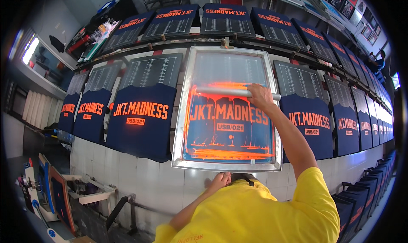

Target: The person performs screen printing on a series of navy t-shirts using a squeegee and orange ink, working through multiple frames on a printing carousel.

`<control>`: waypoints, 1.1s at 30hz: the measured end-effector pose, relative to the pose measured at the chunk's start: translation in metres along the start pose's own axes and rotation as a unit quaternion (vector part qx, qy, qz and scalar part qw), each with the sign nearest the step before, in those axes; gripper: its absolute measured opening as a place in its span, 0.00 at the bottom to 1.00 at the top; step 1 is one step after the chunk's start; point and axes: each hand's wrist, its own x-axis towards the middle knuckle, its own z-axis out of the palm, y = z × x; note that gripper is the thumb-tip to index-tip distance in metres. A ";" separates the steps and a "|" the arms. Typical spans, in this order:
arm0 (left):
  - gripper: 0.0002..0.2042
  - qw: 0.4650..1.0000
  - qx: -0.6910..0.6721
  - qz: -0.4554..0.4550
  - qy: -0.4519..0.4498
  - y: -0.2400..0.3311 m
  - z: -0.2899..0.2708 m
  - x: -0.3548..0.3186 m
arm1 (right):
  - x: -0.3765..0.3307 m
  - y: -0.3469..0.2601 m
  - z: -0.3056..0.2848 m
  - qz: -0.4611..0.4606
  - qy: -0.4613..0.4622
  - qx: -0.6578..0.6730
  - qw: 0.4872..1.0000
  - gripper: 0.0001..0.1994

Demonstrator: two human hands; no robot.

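Observation:
My right hand (259, 96) is closed around the right end of a squeegee (225, 91) with a long grey handle. The squeegee lies across the upper middle of a metal-framed printing screen (180, 158), along a band of wet orange ink (216, 85). More orange ink streaks the mesh near its lower edge. Through the mesh show orange lettering and dark blue cloth. My left hand (219, 181) is by my waist, just below the frame's near edge. Its fingers look curled, and whatever they may hold is hidden.
Printed navy shirts (140, 134) on dark boards flank the screen in a long row. Another row of shirts (227, 12) runs behind a rail. At lower left stands a metal rack (95, 192). More dark shirts (361, 192) line the lower right.

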 end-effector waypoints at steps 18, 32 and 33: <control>0.26 0.999 0.001 0.025 -0.045 0.004 -0.007 0.004 | -0.143 -0.073 -0.022 0.000 -0.045 0.032 0.998 0.09; 0.25 0.997 -0.024 -0.024 -0.065 0.020 -0.008 0.001 | -0.103 -0.080 -0.014 0.022 0.013 0.058 0.998 0.10; 0.25 0.997 -0.021 -0.030 -0.069 0.028 -0.008 -0.002 | -0.086 -0.075 -0.010 0.028 0.019 0.055 0.998 0.10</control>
